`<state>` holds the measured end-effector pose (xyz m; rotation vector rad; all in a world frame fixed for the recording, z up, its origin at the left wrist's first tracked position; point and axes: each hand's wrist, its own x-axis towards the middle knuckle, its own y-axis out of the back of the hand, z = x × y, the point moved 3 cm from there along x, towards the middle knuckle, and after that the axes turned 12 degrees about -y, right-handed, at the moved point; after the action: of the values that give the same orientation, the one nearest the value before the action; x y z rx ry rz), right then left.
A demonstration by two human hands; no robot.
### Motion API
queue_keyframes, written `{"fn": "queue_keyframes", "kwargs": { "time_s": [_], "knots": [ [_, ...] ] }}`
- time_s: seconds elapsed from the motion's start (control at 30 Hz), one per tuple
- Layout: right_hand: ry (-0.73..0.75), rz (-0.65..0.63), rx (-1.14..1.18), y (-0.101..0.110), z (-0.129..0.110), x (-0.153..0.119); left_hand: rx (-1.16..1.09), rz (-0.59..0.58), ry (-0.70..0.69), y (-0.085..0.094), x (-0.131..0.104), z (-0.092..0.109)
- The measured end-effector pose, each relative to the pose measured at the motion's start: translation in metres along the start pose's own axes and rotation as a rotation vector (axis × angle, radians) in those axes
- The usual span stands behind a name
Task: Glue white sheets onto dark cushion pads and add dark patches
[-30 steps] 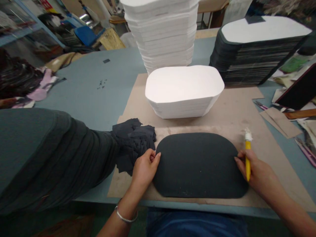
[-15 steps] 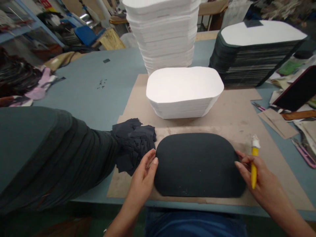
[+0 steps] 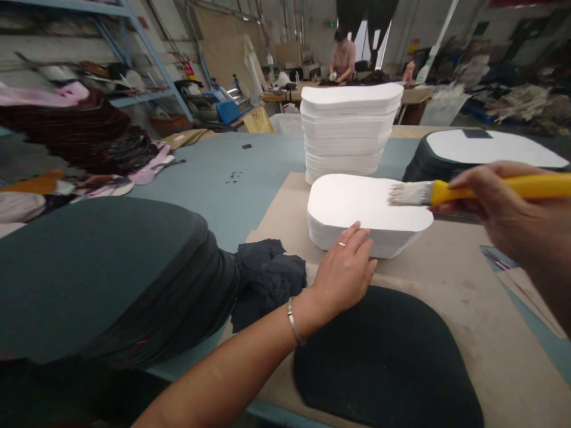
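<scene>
My right hand [image 3: 499, 202] grips a yellow-handled paintbrush [image 3: 450, 191]. Its whitened bristles are over the right part of the top sheet on a short stack of white rounded panels [image 3: 357, 196]; contact is unclear. With fingers stretched out, my left hand [image 3: 345, 267] reaches the near side of that stack, fingertips at its front edge. Beneath and nearer me, a dark rounded panel [image 3: 392, 356] lies flat, partly covered by my left wrist.
Dark fabric scraps [image 3: 267, 276] lie beside a tall dark green stack [image 3: 111, 267] on the left. Behind stand a taller white stack [image 3: 350, 131] and a dark stack topped with white [image 3: 499, 148]. Far back, a person [image 3: 343, 59] works at another table.
Both hands have left the dark panel and moved forward to the white stack. My right hand now holds the brush out level over it. The view has tilted up.
</scene>
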<state>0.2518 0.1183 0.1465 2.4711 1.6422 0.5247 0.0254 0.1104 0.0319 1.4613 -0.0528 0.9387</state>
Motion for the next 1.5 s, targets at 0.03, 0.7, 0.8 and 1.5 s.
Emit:
{"fn": "queue_keyframes", "kwargs": {
  "time_s": [0.03, 0.7, 0.8, 1.5],
  "knots": [
    [-0.009, -0.136, 0.07, -0.029, -0.011, 0.016, 0.069, -0.014, -0.015, -0.007, 0.015, -0.001],
    [-0.172, -0.481, -0.047, -0.232, -0.011, 0.153, 0.297, 0.027, 0.049, -0.027, 0.039, -0.009],
    [-0.154, -0.436, -0.052, -0.229, -0.013, 0.181, 0.308, 0.035, 0.057, -0.028, 0.038, -0.01],
    [-0.209, -0.448, -0.416, -0.041, 0.032, 0.204, 0.28, -0.029, 0.074, -0.023, 0.042, -0.011]
  ]
}}
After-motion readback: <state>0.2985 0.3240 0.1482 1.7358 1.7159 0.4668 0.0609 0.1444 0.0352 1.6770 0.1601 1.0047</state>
